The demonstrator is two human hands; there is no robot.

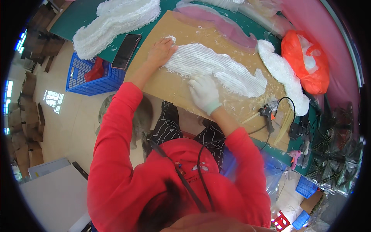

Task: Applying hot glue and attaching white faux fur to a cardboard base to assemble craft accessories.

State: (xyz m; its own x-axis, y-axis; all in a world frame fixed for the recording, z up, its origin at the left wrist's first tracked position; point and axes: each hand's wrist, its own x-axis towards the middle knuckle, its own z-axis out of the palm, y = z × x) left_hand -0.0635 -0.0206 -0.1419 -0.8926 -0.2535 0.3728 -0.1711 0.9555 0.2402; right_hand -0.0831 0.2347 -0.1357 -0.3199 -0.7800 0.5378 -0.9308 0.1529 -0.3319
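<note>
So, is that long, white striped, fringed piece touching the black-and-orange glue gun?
Apart: the head view shows flat brown cardboard between the white striped piece and the glue gun.

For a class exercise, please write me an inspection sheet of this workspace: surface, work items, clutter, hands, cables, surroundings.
Surface: brown cardboard sheet on a green table, littered with white scraps.
Work items: striped white piece lying flat; fluffy white stack at upper left.
Clutter: phone; orange-red bag; dark glue gun; pink glue gun.
Hands: left hand bare, at the striped piece's left end; right hand white-gloved, by its near edge; grips unclear.
Cables: black cable looping near the dark gun.
Surroundings: blue crate; cardboard boxes at far left.
</note>
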